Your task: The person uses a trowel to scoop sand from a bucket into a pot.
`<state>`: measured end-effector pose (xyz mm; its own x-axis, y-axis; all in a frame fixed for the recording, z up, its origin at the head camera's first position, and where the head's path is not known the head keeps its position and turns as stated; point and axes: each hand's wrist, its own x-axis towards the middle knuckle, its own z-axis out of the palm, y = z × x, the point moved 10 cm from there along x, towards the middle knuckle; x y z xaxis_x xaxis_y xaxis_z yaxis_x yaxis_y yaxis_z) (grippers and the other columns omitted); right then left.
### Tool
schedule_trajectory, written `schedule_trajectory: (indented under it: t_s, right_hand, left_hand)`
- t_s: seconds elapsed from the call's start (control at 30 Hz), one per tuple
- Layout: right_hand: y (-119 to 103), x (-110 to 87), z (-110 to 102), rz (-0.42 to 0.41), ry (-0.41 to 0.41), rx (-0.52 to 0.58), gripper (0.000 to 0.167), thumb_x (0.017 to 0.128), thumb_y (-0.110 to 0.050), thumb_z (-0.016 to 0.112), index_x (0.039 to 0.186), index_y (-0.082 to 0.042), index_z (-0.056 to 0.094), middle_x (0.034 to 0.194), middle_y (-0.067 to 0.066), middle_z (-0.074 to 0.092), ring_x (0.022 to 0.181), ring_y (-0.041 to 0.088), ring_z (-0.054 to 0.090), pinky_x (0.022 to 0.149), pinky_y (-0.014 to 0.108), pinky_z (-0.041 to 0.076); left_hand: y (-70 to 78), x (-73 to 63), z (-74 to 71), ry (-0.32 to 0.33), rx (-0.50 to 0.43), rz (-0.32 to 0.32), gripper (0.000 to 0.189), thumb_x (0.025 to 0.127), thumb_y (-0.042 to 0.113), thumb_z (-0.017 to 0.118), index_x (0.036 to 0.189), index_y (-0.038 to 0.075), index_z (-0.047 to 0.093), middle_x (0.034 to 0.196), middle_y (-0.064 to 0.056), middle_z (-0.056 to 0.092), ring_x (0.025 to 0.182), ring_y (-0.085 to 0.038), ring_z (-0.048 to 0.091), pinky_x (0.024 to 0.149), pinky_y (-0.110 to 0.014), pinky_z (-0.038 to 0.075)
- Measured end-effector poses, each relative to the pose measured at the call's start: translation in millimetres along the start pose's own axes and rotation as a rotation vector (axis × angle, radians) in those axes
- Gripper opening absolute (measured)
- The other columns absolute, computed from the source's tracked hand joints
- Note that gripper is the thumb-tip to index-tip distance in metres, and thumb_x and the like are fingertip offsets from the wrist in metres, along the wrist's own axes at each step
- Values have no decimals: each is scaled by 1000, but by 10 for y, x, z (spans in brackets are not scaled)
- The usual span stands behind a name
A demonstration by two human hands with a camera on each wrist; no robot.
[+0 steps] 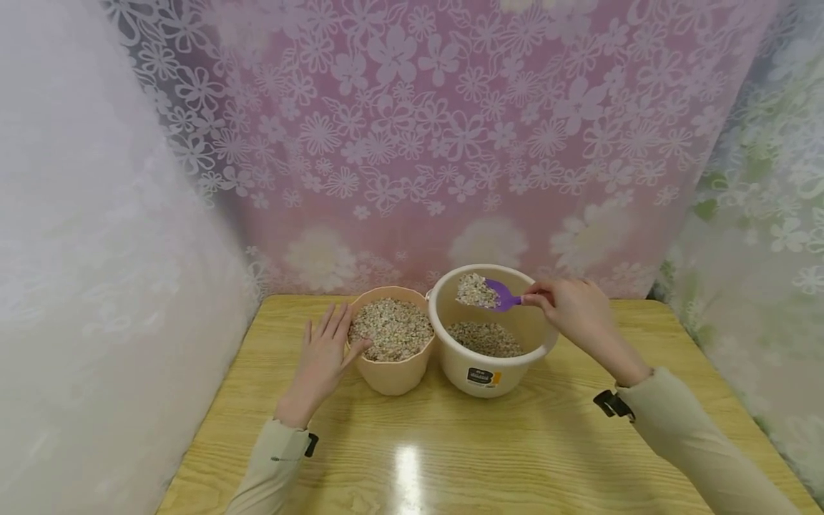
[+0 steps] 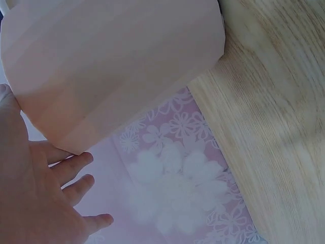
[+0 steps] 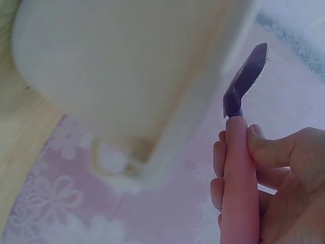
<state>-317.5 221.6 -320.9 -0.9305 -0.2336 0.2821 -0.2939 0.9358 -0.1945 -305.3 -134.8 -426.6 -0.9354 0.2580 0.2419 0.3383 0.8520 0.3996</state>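
My right hand (image 1: 576,315) grips the pink handle (image 3: 238,178) of a small shovel with a purple blade (image 1: 505,296). A heap of pale grain-like bits (image 1: 475,291) lies on the blade, held above the large cream bucket (image 1: 486,390). More of the same bits (image 1: 486,339) cover that bucket's bottom. To its left stands a smaller peach bucket (image 1: 391,378), filled near the rim with the bits (image 1: 393,329). My left hand (image 1: 325,357) rests with spread fingers against the left side of its rim, thumb over the near edge.
Both buckets stand side by side on a wood-grain table (image 1: 412,443), near its back edge. Behind them hangs a pink flowered cloth (image 1: 412,143). Pale sheets hang at the left (image 1: 109,250) and right (image 1: 759,286). The cream bucket has a handle lug (image 3: 106,157).
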Motion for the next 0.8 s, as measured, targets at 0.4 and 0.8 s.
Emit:
schedule_trajectory:
  t_s: [0.4,0.8]
  right_hand:
    - [-673,435,56,-80,-54,14,19,95,-31,72,98,-13,80,83,1,75,74,21,65,93,52,45]
    - [-1313,646,357,-211,-147,-187,17,93,-34,74,94,-19,81,87,-2,76,78,21,65,86,40,45]
  left_hand:
    - [6,-10,-9,12,22,-2,81,102,55,50,160,4,26,167,-14,23,156,-33,13,122,-66,3]
    - [-1,-11,-12,17,25,-11,82,102,56,50,160,5,25,167,-12,23,156,-30,11,122,-66,5]
